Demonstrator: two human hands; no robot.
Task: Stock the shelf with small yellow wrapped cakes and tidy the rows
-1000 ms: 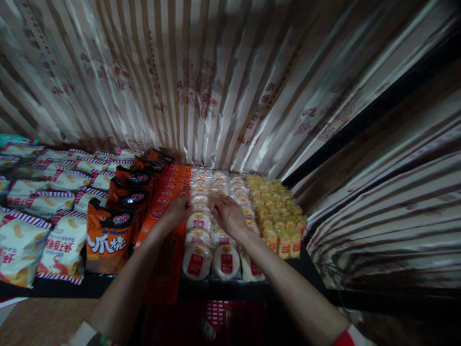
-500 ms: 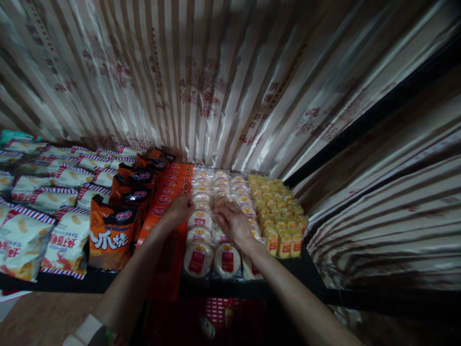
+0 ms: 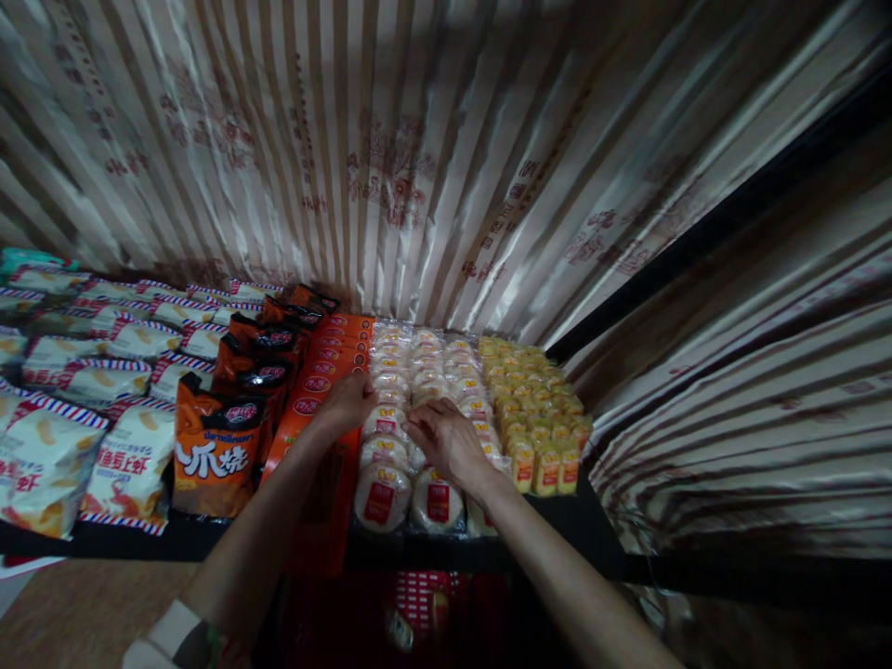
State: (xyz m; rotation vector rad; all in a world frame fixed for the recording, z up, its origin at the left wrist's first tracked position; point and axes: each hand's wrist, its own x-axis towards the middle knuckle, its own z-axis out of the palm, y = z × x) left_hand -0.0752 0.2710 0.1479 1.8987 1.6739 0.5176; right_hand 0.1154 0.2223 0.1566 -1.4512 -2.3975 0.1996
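Rows of round white snack packs (image 3: pixel 380 500) with red labels lie on a dark shelf (image 3: pixel 209 544). My left hand (image 3: pixel 345 401) rests on the left row of these packs, beside the orange-red boxes (image 3: pixel 327 358), its fingers curled downward. My right hand (image 3: pixel 450 439) lies on the middle rows, fingers bent and pressed onto the packs. What either hand grips, if anything, is hidden under the fingers.
Small yellow packets (image 3: pixel 536 409) fill the right end of the shelf. Orange-black snack bags (image 3: pixel 217 453) and white striped chip bags (image 3: pixel 42 469) stand to the left. A striped shiny curtain (image 3: pixel 390 158) hangs behind. A red crate (image 3: pixel 418 613) sits below the shelf.
My right hand has drawn back toward me along the round packs. The left hand has stayed almost in place. The view shifted slightly.
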